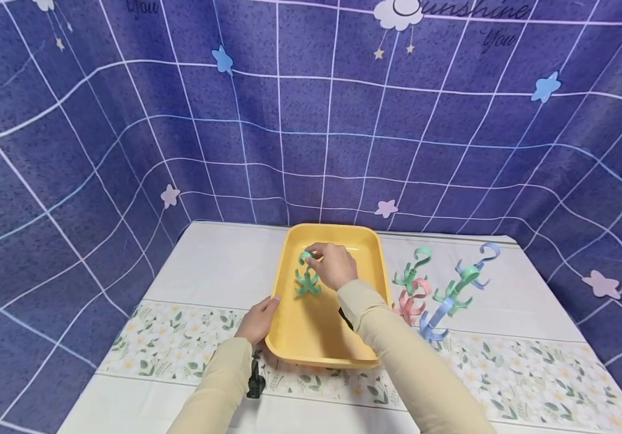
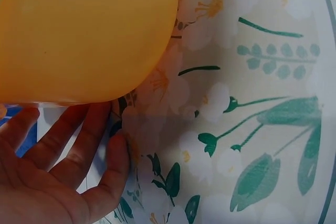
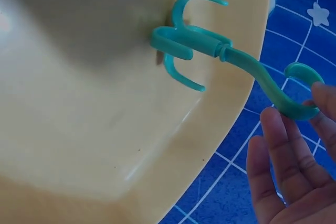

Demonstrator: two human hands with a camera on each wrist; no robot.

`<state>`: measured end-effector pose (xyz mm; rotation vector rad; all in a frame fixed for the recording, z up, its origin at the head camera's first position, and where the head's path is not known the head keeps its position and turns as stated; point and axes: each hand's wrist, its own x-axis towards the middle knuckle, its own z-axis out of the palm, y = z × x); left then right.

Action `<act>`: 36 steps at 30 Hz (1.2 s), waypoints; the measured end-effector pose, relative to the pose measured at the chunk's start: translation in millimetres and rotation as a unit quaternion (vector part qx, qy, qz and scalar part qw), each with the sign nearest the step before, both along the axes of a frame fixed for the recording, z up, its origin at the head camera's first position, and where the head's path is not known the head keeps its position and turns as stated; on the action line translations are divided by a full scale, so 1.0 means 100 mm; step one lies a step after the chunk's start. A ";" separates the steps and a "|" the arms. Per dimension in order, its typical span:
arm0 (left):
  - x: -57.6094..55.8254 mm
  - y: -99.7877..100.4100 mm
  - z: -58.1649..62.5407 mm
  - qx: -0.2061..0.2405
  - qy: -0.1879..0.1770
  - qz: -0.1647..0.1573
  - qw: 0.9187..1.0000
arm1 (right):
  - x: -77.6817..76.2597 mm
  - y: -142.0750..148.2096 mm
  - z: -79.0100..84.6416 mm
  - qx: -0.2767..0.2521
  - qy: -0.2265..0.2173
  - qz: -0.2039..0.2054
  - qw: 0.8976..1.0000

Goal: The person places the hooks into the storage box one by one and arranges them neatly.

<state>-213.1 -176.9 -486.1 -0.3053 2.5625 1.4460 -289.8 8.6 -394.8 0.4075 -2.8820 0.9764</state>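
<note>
A yellow plastic tray (image 1: 327, 355) stands in front of me, its outer wall (image 2: 89, 40) filling the upper left of the left wrist view. My left hand (image 1: 259, 319) holds the tray at its left side, with the fingers (image 2: 68, 140) against the outer wall. Over the tray's far left part, my right hand (image 1: 334, 265) pinches the curved top of a green multi-prong hook (image 1: 308, 283). In the right wrist view, that hook (image 3: 247, 61) points its prongs toward the tray floor. Whether they touch the floor, I cannot tell.
Right of the tray are more multi-prong hooks: green ones (image 1: 410, 274), a pink one (image 1: 408, 306) and blue ones (image 1: 437, 322). Some overlap in view. A floral-banded cloth (image 1: 181, 337) covers the table; a blue grid-patterned curtain (image 1: 311, 150) hangs behind and at the sides.
</note>
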 end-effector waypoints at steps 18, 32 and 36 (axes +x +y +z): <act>0.02 0.02 0.01 0.009 0.006 0.006 1.000 | -0.08 -0.07 -0.05 0.022 0.012 0.009 1.000; 0.02 0.02 0.02 0.012 0.005 0.011 1.000 | -0.09 -0.07 -0.05 0.037 0.011 0.029 0.999; 0.03 0.03 0.04 0.014 0.005 0.012 1.000 | -0.10 -0.06 -0.06 0.041 0.018 0.034 0.998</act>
